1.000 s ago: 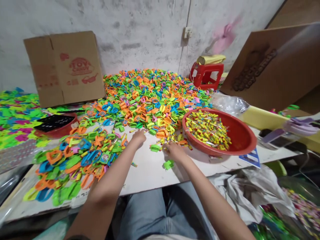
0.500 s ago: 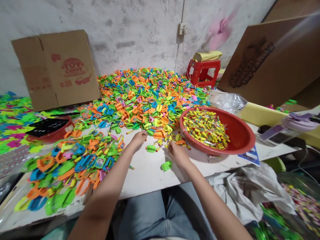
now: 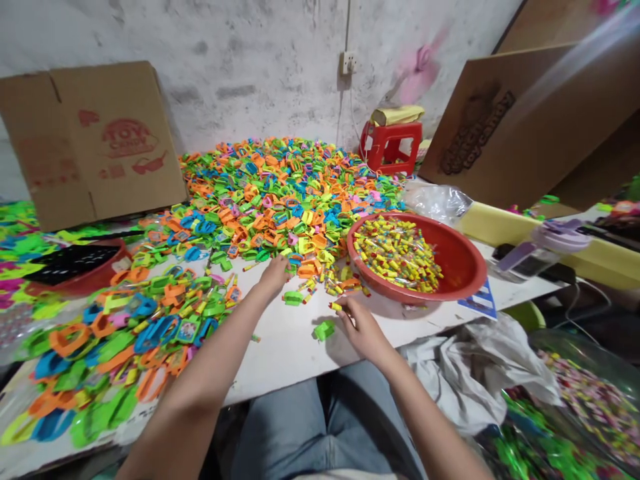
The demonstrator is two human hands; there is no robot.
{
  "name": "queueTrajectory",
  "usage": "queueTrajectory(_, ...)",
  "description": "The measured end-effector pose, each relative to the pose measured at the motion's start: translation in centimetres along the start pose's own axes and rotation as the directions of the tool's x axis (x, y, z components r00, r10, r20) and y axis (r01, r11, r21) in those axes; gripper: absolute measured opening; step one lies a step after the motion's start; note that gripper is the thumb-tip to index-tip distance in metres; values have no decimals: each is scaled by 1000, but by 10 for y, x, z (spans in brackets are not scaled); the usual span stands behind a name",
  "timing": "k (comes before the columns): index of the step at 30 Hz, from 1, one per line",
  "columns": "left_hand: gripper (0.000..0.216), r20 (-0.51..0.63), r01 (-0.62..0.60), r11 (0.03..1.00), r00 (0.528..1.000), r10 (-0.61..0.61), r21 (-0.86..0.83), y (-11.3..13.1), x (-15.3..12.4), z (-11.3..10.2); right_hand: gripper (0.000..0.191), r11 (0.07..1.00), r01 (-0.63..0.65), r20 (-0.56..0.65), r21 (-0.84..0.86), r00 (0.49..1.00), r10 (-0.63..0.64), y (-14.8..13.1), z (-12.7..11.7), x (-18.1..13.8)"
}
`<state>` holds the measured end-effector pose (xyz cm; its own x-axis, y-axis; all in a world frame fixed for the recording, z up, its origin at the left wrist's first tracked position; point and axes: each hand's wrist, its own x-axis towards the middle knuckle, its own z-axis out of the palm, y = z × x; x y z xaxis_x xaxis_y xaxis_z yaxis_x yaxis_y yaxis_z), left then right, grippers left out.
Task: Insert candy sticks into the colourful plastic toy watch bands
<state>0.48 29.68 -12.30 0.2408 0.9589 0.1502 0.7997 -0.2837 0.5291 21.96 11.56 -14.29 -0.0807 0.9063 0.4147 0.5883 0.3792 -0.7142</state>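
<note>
My right hand (image 3: 362,328) pinches a small yellow candy tube with a red end (image 3: 335,307), just above the white tabletop (image 3: 280,360). Beside its fingertips lies a loose green toy watch piece (image 3: 324,330). My left hand (image 3: 275,276) is closed at the front edge of a big heap of colourful plastic toy watches (image 3: 270,193); whatever its fingers hold is hidden. Between the hands lie another green toy watch (image 3: 293,298) and several loose yellow tubes. A red basin (image 3: 463,267) to the right holds many wrapped yellow tubes.
A second spread of toy watches (image 3: 170,313) lies to the left. Behind it stand a cardboard box (image 3: 110,147) and a red basin with a black tray (image 3: 75,263). A red stool (image 3: 393,143), a purple-lidded container (image 3: 543,247) and grey plastic bags (image 3: 475,367) are at the right.
My right hand has drawn back toward me from the loose tubes, with a yellow tube now showing in its fingers. My left hand stays by the heap. The whole view has shifted slightly.
</note>
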Motion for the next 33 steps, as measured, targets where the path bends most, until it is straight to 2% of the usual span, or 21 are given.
queueTrajectory(3, 9, -26, -17, 996, 1000, 14, -92, 7, -13, -3, 15, 1000, 1, 2, 25, 1000, -1, -8, 2, -1)
queueTrajectory(6, 6, -52, -26, 979, 998, 16, -203, 21, -38, -9, 15, 999, -3, -20, 32, 1000, 3, -19, 3, -2)
queueTrajectory(10, 37, -73, -58, 920, 997, 32, -389, 51, -102, -22, 20, 996, -8, -67, 94, 998, 14, -43, -3, -9)
queueTrajectory(11, 42, -61, -73, 862, 997, 50, -501, 59, -120, -27, 21, 992, -5, -78, 122, 997, 14, -51, -5, -12)
queueTrajectory(14, 35, -27, -65, 774, 998, 62, -629, 79, -170, -40, 18, 978, 38, -87, 203, 996, -21, -70, -7, -20)
queueTrajectory(17, 34, -51, -87, 802, 996, 71, -591, 87, -199, -47, 13, 963, 137, -89, 233, 989, -119, -82, -7, -27)
queueTrajectory(21, 31, -121, -169, 853, 985, 125, -494, 86, -211, -50, 12, 951, 225, -127, 212, 971, -201, -91, -7, -32)
queueTrajectory(24, 31, -157, -202, 861, 977, 145, -467, 85, -215, -53, 14, 947, 255, -112, 198, 965, -236, -96, -8, -35)
queueTrajectory(27, 32, -157, -181, 868, 980, 121, -463, 85, -219, -55, 15, 943, 277, -110, 184, 959, -261, -100, -7, -37)
queueTrajectory(33, 39, -71, -87, 867, 996, 60, -491, 86, -224, -54, 12, 939, 326, -137, 111, 941, -310, -101, -3, -39)
